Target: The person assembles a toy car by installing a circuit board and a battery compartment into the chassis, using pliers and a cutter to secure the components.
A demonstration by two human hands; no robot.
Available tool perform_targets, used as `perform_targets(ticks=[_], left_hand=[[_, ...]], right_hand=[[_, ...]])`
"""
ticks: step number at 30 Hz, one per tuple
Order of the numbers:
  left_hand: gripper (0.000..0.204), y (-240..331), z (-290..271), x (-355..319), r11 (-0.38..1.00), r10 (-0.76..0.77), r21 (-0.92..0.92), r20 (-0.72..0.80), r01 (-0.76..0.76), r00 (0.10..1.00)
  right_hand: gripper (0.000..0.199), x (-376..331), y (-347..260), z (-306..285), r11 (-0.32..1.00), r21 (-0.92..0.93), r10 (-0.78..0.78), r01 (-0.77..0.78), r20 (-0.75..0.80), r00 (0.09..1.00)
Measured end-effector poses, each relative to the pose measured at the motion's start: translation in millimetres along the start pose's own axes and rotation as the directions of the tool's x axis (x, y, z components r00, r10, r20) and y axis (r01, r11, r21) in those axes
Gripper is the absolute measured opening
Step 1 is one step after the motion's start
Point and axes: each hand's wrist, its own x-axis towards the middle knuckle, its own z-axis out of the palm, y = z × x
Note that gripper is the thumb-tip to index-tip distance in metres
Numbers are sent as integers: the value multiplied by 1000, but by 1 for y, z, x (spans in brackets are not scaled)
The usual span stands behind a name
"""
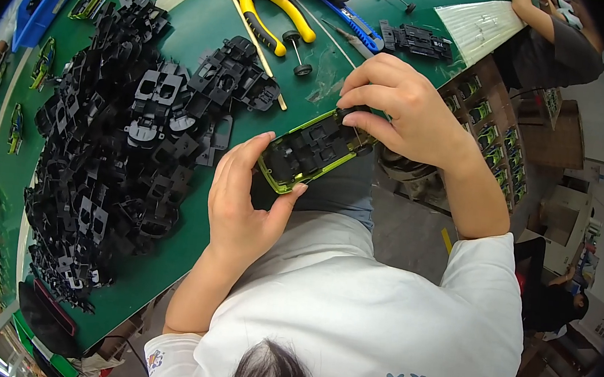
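Between both hands, over my lap at the table's edge, is a green toy car body [291, 183] with its open underside up and a black plastic interior part [313, 148] lying inside. My left hand [244, 196] grips its near left end, thumb on one long side and fingers along the other. At the far right end my right hand [393, 110] pinches with thumb and forefinger at the car's rim. A small dark piece shows at those fingertips, too hidden to name.
A big heap of black plastic parts [91, 159] covers the green table's left. Pliers [281, 21], a blue utility knife [356, 26], a wheel axle [298, 54] and a black chassis [417, 40] lie beyond the hands. Trays of green cars [495, 135] stand at right; another person [552, 49] sits far right.
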Motion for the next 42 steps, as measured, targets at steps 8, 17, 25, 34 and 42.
perform_targets(ticks=[8,17,25,34,42], left_hand=[[70,0,0,0,1000,4,-2,6,-4,1000],[63,-1,-1,2,999,41,29,-13,-41,999],[62,-1,-1,0,999,26,38,-13,-25,1000],[69,0,0,0,1000,4,-13,-21,-4,1000],[91,0,1,0,998,-20,-53,-35,18,999]], right_hand=[[16,-5,-4,8,998,34,50,-47,-118,992],[19,-10,-3,12,998,49,58,-50,-154,986],[27,17,-6,-5,961,218,208,-173,-152,966],[21,57,11,22,982,-153,117,-109,45,992],[29,13,-65,15,993,111,-25,35,-94,995]])
